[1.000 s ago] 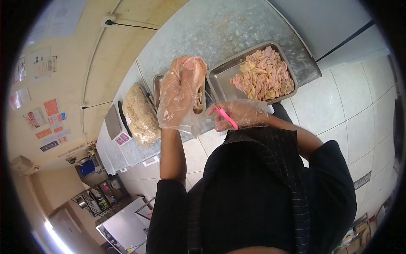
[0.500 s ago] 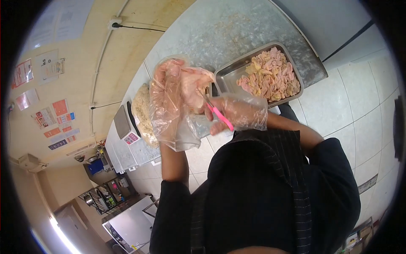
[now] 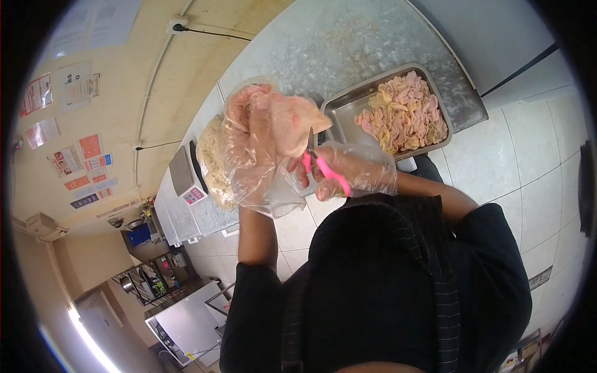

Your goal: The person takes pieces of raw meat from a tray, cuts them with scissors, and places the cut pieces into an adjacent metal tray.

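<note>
My left hand (image 3: 250, 140), in a clear plastic glove, is closed around a raw chicken piece (image 3: 297, 127) with pale skin, held up above the table edge. In my gloved right hand (image 3: 357, 166) is a pair of scissors (image 3: 334, 176) with pink handles, its fingers at the loops. The scissor blades point up and lie against the chicken's lower right side; their exact opening is hard to make out. To the right, a metal tray (image 3: 343, 119) holds a heap of pink and yellowish cut pieces (image 3: 407, 112) that look like chicken skin or trimmings.
A clear bag of pale, crumbly material (image 3: 213, 163) lies left of my left hand. Beyond it stands a scale (image 3: 186, 177) on the grey table (image 3: 323, 43). The wall (image 3: 205, 56) with papers and cables runs along the left, with tiled floor (image 3: 525, 143) at the right.
The chicken piece has turned and shifted slightly right, showing more of its skin side. The scissors have tilted more upright, and their blades have come up against the chicken.
</note>
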Available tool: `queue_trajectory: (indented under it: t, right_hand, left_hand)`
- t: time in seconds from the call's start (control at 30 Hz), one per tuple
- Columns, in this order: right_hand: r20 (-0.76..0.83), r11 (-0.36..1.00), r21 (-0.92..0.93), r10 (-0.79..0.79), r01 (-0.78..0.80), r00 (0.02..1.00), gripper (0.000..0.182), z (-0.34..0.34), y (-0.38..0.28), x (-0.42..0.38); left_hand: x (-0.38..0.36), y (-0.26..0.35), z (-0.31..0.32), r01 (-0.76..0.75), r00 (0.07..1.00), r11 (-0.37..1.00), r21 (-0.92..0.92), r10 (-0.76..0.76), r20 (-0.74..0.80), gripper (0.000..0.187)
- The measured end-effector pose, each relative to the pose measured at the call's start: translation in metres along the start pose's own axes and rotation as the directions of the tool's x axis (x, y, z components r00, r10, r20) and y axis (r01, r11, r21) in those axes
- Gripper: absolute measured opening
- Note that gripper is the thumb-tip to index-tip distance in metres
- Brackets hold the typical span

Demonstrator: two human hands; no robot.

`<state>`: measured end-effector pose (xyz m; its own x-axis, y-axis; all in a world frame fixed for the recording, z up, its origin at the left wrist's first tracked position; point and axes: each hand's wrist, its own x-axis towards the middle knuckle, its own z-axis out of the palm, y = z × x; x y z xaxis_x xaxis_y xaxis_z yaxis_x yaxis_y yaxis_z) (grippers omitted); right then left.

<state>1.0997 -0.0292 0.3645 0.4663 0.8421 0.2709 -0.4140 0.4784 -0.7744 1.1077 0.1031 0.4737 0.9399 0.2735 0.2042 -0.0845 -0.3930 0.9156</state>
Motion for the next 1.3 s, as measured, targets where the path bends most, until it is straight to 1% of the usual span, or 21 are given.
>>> queue_trajectory:
  t: [0.03,0.1,0.23,0.3,0.4,0.5,0.53,0.6,0.73,0.8,0.83,0.9,0.93,0.97,1.0,1.03,1.07,1.1,1.13,1.23,1.3]
  right_hand:
    - [0.001,1.000,-0.002,-0.001,0.001,1.000,0.062,-0.002,-0.003,0.001]
    - [0.007,0.990,-0.144,0.007,-0.006,1.000,0.057,-0.005,-0.007,0.001]
    - [-0.015,0.990,-0.135,-0.052,0.050,0.999,0.047,-0.005,-0.007,0.001]
    - [-0.105,0.951,-0.303,-0.094,0.058,0.990,0.039,-0.003,-0.016,0.000]
    - [-0.102,0.934,-0.357,-0.061,0.021,0.993,0.035,-0.002,-0.018,0.002]
    - [-0.114,0.963,-0.269,-0.033,0.001,0.993,0.040,-0.001,-0.028,0.003]
    - [-0.115,0.963,-0.268,-0.032,0.000,0.993,0.040,0.000,-0.031,0.002]
    - [-0.104,0.931,-0.361,-0.102,0.058,0.989,0.033,0.001,-0.034,0.003]
    - [-0.095,0.941,-0.327,-0.125,0.088,0.988,0.039,0.001,-0.034,-0.001]
    - [-0.076,0.972,-0.234,0.019,-0.036,0.997,0.046,0.002,-0.044,-0.003]
    - [-0.072,0.971,-0.237,0.020,-0.036,0.997,0.046,0.002,-0.051,-0.003]
    - [-0.067,0.869,-0.493,0.007,-0.039,0.998,0.049,0.003,-0.067,-0.004]
    - [-0.059,0.867,-0.496,0.011,-0.039,0.998,0.049,0.004,-0.071,-0.003]
    - [-0.049,0.890,-0.456,-0.003,-0.019,0.999,0.049,0.005,-0.074,-0.003]
    - [-0.039,0.910,-0.415,-0.017,-0.001,0.999,0.049,0.006,-0.075,-0.002]
    - [-0.030,0.908,-0.418,-0.009,-0.004,1.000,0.049,0.007,-0.076,-0.002]
    - [-0.042,0.918,-0.393,0.043,-0.056,0.998,0.050,0.008,-0.076,-0.002]
    - [-0.054,0.924,-0.366,0.095,-0.109,0.994,0.050,0.010,-0.076,-0.003]
    - [-0.050,0.923,-0.370,0.100,-0.111,0.994,0.050,0.010,-0.073,-0.004]
    - [-0.105,0.911,-0.412,-0.014,-0.030,0.994,0.052,0.008,-0.068,-0.007]
    - [-0.080,0.918,-0.372,0.113,-0.135,0.990,0.054,0.008,-0.074,-0.008]
  left_hand:
    - [-0.002,0.001,0.000,-0.010,1.000,1.000,0.004,0.010,-0.004,0.037]
    - [-0.003,0.001,-0.003,-0.028,0.999,0.999,0.014,0.029,-0.014,0.037]
    - [-0.002,-0.004,-0.006,-0.051,0.998,0.998,0.036,0.052,-0.023,0.037]
    - [0.001,-0.007,-0.006,-0.067,0.997,0.997,0.048,0.068,-0.029,0.038]
    - [0.000,-0.007,-0.006,-0.072,0.997,0.996,0.053,0.074,-0.034,0.041]
    - [-0.004,-0.005,-0.006,-0.076,0.996,0.995,0.058,0.078,-0.039,0.043]
    - [-0.005,-0.003,-0.007,-0.074,0.996,0.996,0.057,0.076,-0.041,0.044]
    - [-0.008,0.000,-0.006,-0.075,0.996,0.996,0.050,0.077,-0.041,0.046]
    - [-0.016,0.013,-0.007,-0.066,0.997,0.998,0.000,0.066,-0.037,0.049]
    - [-0.020,0.020,-0.006,-0.038,0.999,0.998,-0.058,0.039,0.010,0.051]
    - [-0.019,0.025,-0.007,0.001,0.998,0.994,-0.110,0.006,0.065,0.052]
    - [-0.014,0.035,-0.009,0.130,0.967,0.970,-0.204,-0.078,0.243,0.050]
    - [-0.009,0.040,-0.011,0.206,0.933,0.952,-0.227,-0.122,0.338,0.048]
    - [-0.005,0.045,-0.015,0.362,0.829,0.897,-0.252,-0.186,0.528,0.043]
    - [-0.001,0.046,-0.017,0.360,0.835,0.896,-0.258,-0.186,0.518,0.043]
    - [0.004,0.046,-0.019,0.436,0.767,0.858,-0.270,-0.198,0.611,0.044]
    - [0.007,0.045,-0.021,0.510,0.688,0.816,-0.272,-0.197,0.699,0.046]
    - [0.007,0.039,-0.028,0.507,0.694,0.816,-0.279,-0.194,0.693,0.046]
    - [0.005,0.034,-0.030,0.496,0.701,0.824,-0.274,-0.194,0.686,0.045]
    - [-0.002,0.024,-0.030,0.359,0.801,0.901,-0.243,-0.164,0.576,0.043]
    - [-0.006,0.015,-0.028,0.236,0.864,0.951,-0.197,-0.113,0.490,0.042]
